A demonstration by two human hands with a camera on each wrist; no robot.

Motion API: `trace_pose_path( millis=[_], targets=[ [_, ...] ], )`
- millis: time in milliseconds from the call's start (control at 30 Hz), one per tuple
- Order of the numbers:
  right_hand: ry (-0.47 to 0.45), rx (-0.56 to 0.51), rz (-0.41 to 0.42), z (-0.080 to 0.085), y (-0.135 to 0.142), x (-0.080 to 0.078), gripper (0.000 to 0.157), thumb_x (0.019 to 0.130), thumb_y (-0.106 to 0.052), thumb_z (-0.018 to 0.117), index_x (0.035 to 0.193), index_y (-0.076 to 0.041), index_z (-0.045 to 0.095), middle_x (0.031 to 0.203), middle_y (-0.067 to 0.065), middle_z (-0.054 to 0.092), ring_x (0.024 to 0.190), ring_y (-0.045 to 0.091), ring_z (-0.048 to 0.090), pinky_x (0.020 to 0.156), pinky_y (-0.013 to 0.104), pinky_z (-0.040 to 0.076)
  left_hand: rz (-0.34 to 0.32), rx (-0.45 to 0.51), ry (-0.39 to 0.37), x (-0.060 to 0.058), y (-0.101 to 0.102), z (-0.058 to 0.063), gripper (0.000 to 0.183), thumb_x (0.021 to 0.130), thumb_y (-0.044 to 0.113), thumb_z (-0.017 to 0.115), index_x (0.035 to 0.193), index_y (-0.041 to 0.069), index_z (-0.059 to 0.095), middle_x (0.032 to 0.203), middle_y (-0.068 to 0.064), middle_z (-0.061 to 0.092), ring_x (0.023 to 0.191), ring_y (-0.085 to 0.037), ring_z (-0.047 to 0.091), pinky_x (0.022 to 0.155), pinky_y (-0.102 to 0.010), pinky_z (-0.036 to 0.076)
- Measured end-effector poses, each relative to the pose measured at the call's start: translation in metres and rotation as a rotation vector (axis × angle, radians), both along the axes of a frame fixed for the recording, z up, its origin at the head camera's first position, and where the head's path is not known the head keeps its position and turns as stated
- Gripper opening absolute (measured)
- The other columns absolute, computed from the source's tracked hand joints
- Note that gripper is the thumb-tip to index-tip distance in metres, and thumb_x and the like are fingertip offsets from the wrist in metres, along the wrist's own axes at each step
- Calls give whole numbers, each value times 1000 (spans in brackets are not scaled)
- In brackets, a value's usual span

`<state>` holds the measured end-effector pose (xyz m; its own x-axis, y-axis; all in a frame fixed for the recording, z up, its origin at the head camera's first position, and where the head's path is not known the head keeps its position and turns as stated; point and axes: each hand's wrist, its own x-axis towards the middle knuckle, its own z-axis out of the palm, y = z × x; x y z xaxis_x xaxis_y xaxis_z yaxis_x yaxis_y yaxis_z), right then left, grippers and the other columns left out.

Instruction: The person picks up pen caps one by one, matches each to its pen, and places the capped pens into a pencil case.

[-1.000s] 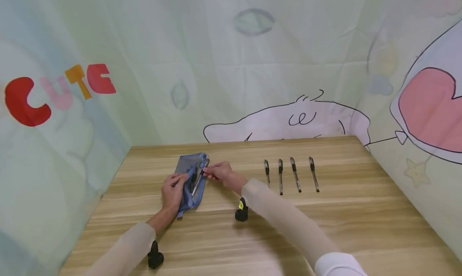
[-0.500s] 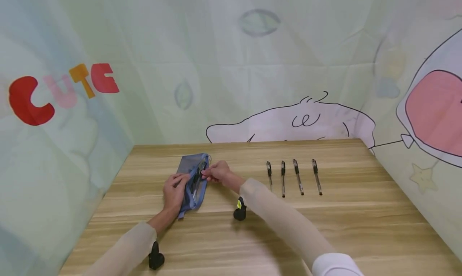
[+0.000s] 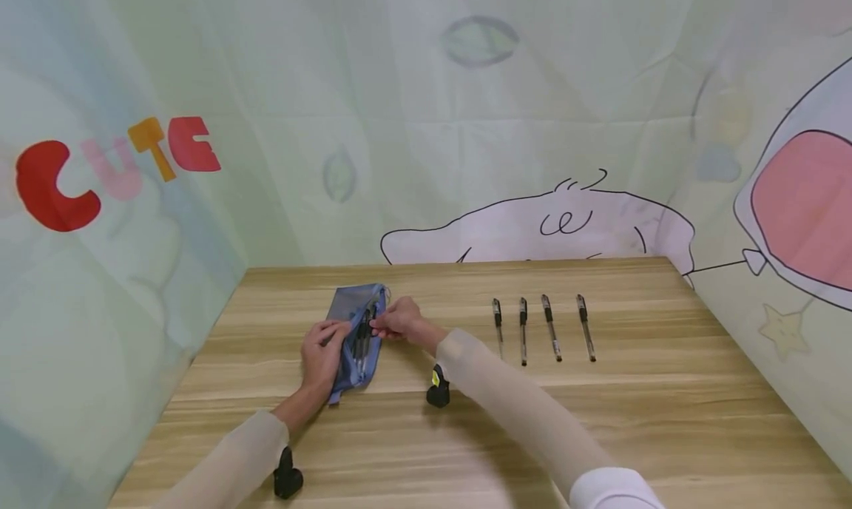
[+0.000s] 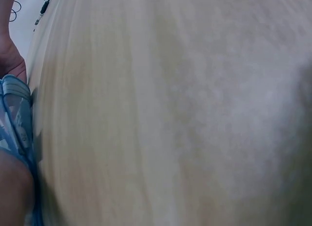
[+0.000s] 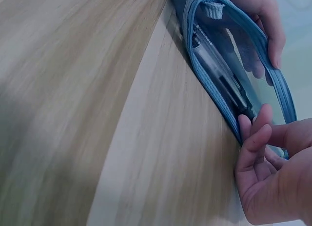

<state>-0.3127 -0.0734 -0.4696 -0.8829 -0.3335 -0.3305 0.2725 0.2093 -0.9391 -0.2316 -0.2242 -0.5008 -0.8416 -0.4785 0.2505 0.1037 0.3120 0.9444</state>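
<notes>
A blue mesh zip pencil case [image 3: 351, 297] lies tilted on the left part of the table, its zipped mouth spread wide. My left hand [image 3: 322, 354] grips the near-left edge of that mouth, thumb on one side and fingers on the other. Inside, black-capped clear gel pens [image 5: 219, 65] lie lengthwise. At the opposite edge, my right hand [image 3: 401, 319] has its thumb and fingers at the black end of a pen; the fingertips partly hide that end. In the left wrist view only a bit of the case [image 4: 19, 106] shows at the left border.
Several more gel pens [image 3: 549, 328] lie apart in a row on the right half of the wooden table [image 3: 426, 450]. Printed cloth walls [image 3: 426, 124] enclose the table's back and sides. A black wrist camera [image 3: 438, 390] hangs under the right forearm.
The pen in my right hand has sunk from lying across the mouth into the pencil case beside the other pens. My left hand keeps its grip. The head view has shifted slightly.
</notes>
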Motion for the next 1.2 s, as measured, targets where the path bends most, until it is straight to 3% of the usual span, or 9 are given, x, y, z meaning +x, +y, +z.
trace_pose_path(
  millis=[333, 600, 667, 833, 900, 1033, 1200],
  targets=[
    [36, 68, -52, 1, -8, 3, 12, 89, 1, 74, 84, 12, 75, 51, 0, 61, 38, 3, 51, 36, 13, 38, -6, -7, -1, -2, 6, 1, 20, 93, 7, 72, 103, -9, 77, 109, -24, 69, 100, -13, 54, 95, -21, 39],
    [64, 85, -32, 1, 1, 7, 10, 87, -1, 78, 86, 9, 76, 66, 15, 74, 40, 5, 54, 38, 14, 44, 7, -23, -13, -2, 6, -1, 20, 93, 8, 72, 104, -8, 77, 109, -22, 69, 94, 1, 51, 95, -23, 40],
    [68, 83, -24, 2, 4, 7, 10, 88, -1, 77, 86, 9, 76, 61, 9, 71, 40, 4, 54, 38, 14, 44, 5, -17, -20, -2, 6, -2, 21, 93, 8, 72, 104, -9, 76, 109, -22, 69, 95, 0, 50, 96, -24, 40],
    [83, 107, 46, 8, 19, 10, 12, 89, -2, 75, 89, 9, 76, 56, 1, 65, 41, 4, 52, 38, 13, 40, 2, -10, -34, -2, 6, -2, 23, 93, 8, 72, 106, -10, 75, 111, -24, 68, 105, -21, 56, 98, -28, 41],
    [86, 110, 83, 11, 27, 11, 13, 91, -2, 73, 92, 10, 76, 57, 1, 65, 42, 5, 52, 39, 14, 39, 7, -10, -43, 0, 5, -2, 23, 93, 9, 72, 107, -9, 75, 112, -24, 68, 107, -25, 56, 99, -28, 40],
    [91, 125, 134, 19, 49, 11, 17, 93, -4, 70, 101, 10, 75, 70, 10, 74, 47, 5, 56, 44, 16, 43, 17, -6, -58, 2, 3, 0, 23, 93, 9, 72, 107, -8, 76, 113, -23, 69, 104, -15, 55, 97, -24, 41],
    [71, 134, 123, 33, 86, 8, 23, 96, -9, 69, 111, 8, 73, 83, 12, 78, 53, 5, 58, 49, 16, 43, 18, 3, -36, 2, 3, 2, 22, 93, 9, 72, 105, -8, 76, 110, -19, 69, 94, 5, 50, 93, -18, 41]
  ],
)
